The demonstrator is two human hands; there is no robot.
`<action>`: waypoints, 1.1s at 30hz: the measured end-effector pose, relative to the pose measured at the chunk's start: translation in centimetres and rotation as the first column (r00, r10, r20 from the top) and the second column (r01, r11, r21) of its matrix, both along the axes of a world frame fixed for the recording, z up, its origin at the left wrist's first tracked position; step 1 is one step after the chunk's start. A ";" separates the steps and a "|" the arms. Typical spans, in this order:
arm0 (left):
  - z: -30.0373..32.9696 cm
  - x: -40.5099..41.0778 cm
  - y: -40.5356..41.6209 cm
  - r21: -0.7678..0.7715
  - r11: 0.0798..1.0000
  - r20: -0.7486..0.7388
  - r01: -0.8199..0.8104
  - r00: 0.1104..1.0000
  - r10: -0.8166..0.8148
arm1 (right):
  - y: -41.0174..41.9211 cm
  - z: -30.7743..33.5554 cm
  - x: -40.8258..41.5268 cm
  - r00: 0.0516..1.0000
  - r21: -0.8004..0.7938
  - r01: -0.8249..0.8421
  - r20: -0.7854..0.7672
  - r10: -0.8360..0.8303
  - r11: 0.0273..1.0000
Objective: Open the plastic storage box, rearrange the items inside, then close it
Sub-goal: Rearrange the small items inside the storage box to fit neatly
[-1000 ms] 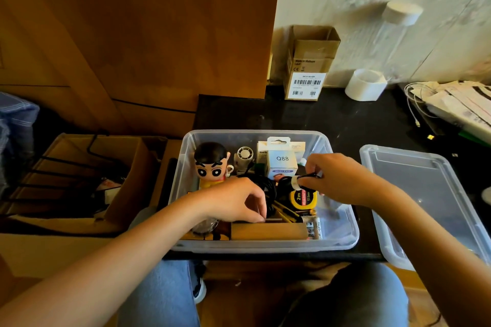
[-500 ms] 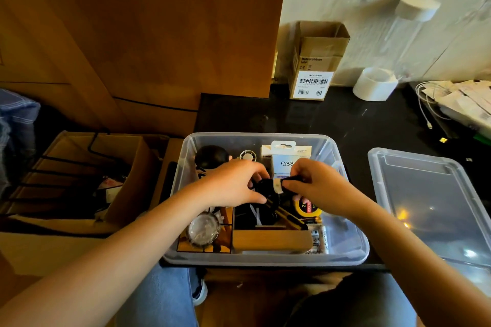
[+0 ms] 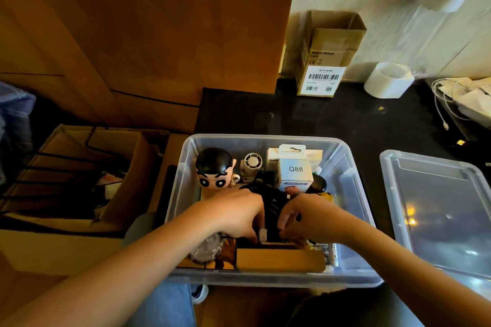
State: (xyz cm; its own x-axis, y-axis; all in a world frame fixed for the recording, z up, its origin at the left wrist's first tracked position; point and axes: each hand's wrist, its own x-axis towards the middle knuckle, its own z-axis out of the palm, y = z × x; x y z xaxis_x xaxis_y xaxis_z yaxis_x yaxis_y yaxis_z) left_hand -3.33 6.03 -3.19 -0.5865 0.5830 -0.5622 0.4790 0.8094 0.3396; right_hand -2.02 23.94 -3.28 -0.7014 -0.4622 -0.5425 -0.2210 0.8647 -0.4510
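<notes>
Storage box (image 3: pixel 353 194) sits open on the black tabletop (image 3: pixel 345 119), directly in front of me at the near edge. Its clear lid (image 3: pixel 438 210) lies flat just beside it on my right, not touching as far as I can tell.

Both my hands are down inside the box, near its middle. My left hand (image 3: pixel 236 215) has its fingers curled down onto a bundle of black cable (image 3: pixel 271 200); my right hand (image 3: pixel 305 216) has its fingers curled onto the same bundle from the other side. A small white tab (image 3: pixel 263 234) shows between the two hands, against the fingers of my left. I take both hands as gripping the cable, though the fingertips themselves are hidden in the tangle.

Contents visible: cartoon figure (image 3: pixel 214 172) upright in the far-left corner; small white fan (image 3: pixel 252 163) just beside it; white "Q88" mini fan carton (image 3: pixel 295 171) at the far wall, with another white carton (image 3: pixel 273 159) behind it. A wooden tray (image 3: pixel 280 259) lies along the near wall, below my hands. A round clear-faced object (image 3: pixel 206 248) lies at the near left, partly under my left wrist. Something yellow (image 3: pixel 326 195) shows beyond my right hand; cannot identify it.

Outside the box: cardboard carton (image 3: pixel 329 56) with a barcode label at the wall, white tape roll (image 3: pixel 388 79) to its right, white cable (image 3: pixel 441 103) at far right. An open cardboard box (image 3: pixel 79 175) with black wire frames sits lower down on my left.
</notes>
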 end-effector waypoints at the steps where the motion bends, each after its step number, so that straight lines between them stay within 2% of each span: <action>1: 0.0 0.0 0.1 -0.025 1.000 -0.022 0.010 1.000 -0.011 | -0.4 -0.4 0.1 1.000 0.054 -0.024 -0.013 0.025 0.998; 3: -0.1 -0.1 0.2 -0.047 0.999 -0.058 0.014 0.998 -0.017 | -1.0 -1.4 0.2 0.999 0.117 -0.035 -0.022 0.038 0.992; 5: -0.1 -0.3 0.2 -0.046 0.999 -0.060 -0.001 0.998 -0.002 | -1.4 -2.1 0.3 0.997 0.066 -0.029 0.068 0.024 0.997; 8: -0.2 -0.6 0.1 -0.004 0.999 -0.039 -0.043 0.998 0.043 | -1.4 -1.7 0.2 0.974 -0.026 -0.084 0.208 0.088 0.996; 10: -0.1 -0.7 -0.1 0.029 0.997 -0.044 -0.074 0.996 0.075 | -1.0 -1.4 0.1 0.981 0.006 -0.097 0.171 0.095 0.995; 13: 0.1 -1.0 -0.5 0.063 0.992 -0.086 -0.108 0.990 0.113 | -0.1 -1.0 -0.2 0.998 0.224 -0.037 -0.039 0.047 0.974; 14: 0.2 -1.0 -0.6 0.066 0.991 -0.097 -0.115 0.988 0.121 | 0.2 -0.9 -0.2 0.997 0.260 -0.028 -0.057 0.044 0.965; 20: 0.1 -0.9 -0.7 0.044 0.991 -0.022 -0.130 0.991 0.131 | 0.4 -1.5 0.3 0.985 0.104 -0.038 0.170 0.020 0.994; 23: 0.0 -0.8 -0.7 0.063 0.986 0.038 -0.154 0.988 0.151 | -0.3 -1.3 0.3 0.973 0.038 -0.054 0.228 0.044 0.998; 28: -0.1 -0.5 -0.7 0.124 0.978 0.068 -0.166 0.985 0.159 | -0.3 -0.2 0.3 0.954 0.035 -0.138 0.273 0.123 0.990; 31: 0.2 -0.6 -0.6 0.184 0.967 0.008 -0.174 0.985 0.175 | 0.5 0.9 0.5 0.987 0.094 -0.074 0.150 0.060 0.993; 33: 0.7 -0.9 -0.2 0.235 0.953 -0.041 -0.190 0.978 0.205 | 1.4 1.7 0.6 0.994 0.218 0.088 -0.082 -0.072 0.972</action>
